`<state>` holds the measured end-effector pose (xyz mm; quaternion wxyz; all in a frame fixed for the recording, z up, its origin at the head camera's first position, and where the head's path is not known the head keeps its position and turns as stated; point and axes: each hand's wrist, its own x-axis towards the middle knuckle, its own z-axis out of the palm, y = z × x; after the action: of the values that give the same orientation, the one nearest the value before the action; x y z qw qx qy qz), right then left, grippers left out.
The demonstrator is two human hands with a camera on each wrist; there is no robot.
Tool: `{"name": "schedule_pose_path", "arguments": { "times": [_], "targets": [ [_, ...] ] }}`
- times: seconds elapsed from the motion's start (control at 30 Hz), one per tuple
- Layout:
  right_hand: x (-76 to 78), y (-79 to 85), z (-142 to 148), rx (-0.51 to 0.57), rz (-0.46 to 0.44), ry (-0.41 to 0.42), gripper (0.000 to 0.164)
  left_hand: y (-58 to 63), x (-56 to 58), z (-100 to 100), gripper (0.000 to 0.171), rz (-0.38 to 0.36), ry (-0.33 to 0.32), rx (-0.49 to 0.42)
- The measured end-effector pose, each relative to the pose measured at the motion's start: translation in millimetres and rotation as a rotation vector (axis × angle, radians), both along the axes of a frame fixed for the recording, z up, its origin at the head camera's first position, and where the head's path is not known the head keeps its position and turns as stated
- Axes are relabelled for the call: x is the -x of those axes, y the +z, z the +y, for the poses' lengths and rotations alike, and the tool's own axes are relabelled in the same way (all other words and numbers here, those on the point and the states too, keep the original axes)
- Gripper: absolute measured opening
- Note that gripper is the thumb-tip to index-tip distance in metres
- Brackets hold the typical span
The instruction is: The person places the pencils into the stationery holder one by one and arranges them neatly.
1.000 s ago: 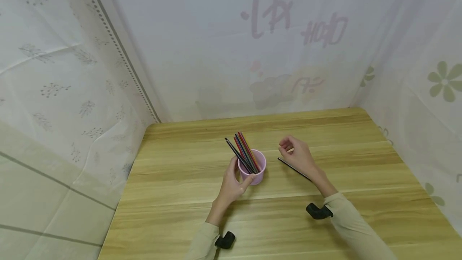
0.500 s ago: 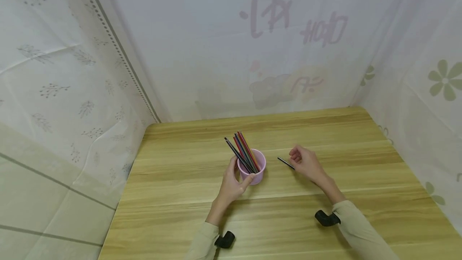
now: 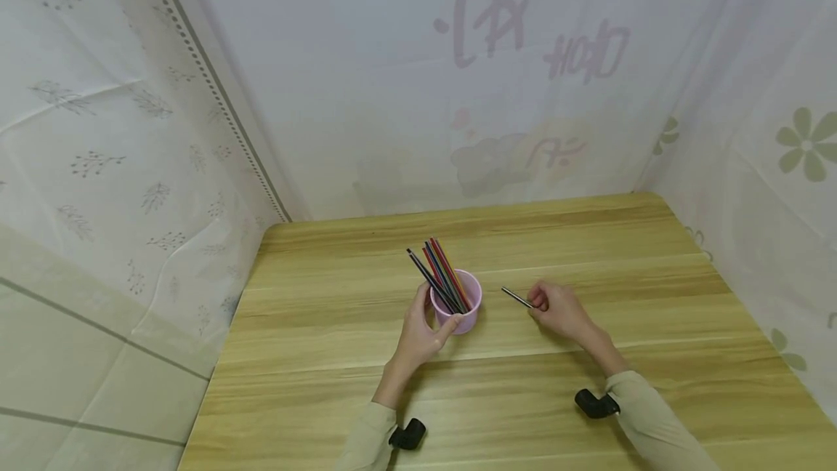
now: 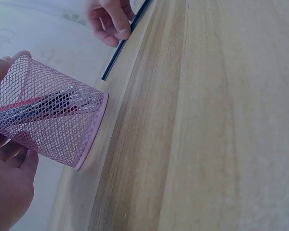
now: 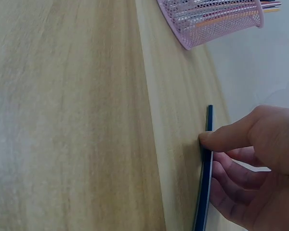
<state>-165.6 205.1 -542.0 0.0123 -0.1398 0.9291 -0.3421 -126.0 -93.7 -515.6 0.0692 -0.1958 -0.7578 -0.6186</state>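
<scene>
My left hand (image 3: 418,336) grips a pink mesh pencil cup (image 3: 467,324), thumb on the near side and fingers round the left. Several thin coloured pencils (image 3: 446,276), dark ones and red ones among them, lean to the left inside the cup. To the right of it, my right hand (image 3: 562,311) pinches a dark pencil (image 3: 516,297) between thumb and fingers. In the right wrist view that pencil (image 5: 205,183) extends past the thumb on both sides. Whether it is off the table I cannot tell. The left wrist view shows the cup (image 4: 53,115) from the side.
A wood-grain table (image 3: 314,325) lies under both hands. Pale printed cloth (image 3: 379,78) hangs behind it and along both sides. A black wrist mount (image 3: 407,435) sits on the left sleeve, and another mount (image 3: 596,404) on the right one.
My right hand has come down and toward me along the dark pencil and now pinches it. The pencil's far end has shifted slightly. My left hand and the cup have stayed put.
</scene>
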Motion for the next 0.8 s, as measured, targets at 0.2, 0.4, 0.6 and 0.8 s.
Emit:
{"name": "schedule_pose_path", "arguments": {
  "times": [0.2,0.4,0.6,0.8],
  "targets": [
    [-1.9,3.4,-4,-0.042,0.010,0.029,0.012,0.6,-0.8,0,0.073,0.018,0.006,0.007],
    [0.0,1.2,-9,-0.146,0.087,0.060,0.012,2.4,-1.6,0,0.072,0.029,0.012,0.011],
    [3.4,4.8,-12,-0.160,0.120,0.065,0.011,1.7,-1.1,0,0.072,0.027,-0.004,-0.003],
    [11.3,24.1,-16,-0.112,0.215,0.072,0.011,1.1,-0.6,0,0.073,0.015,-0.007,-0.004]
  ]
}}
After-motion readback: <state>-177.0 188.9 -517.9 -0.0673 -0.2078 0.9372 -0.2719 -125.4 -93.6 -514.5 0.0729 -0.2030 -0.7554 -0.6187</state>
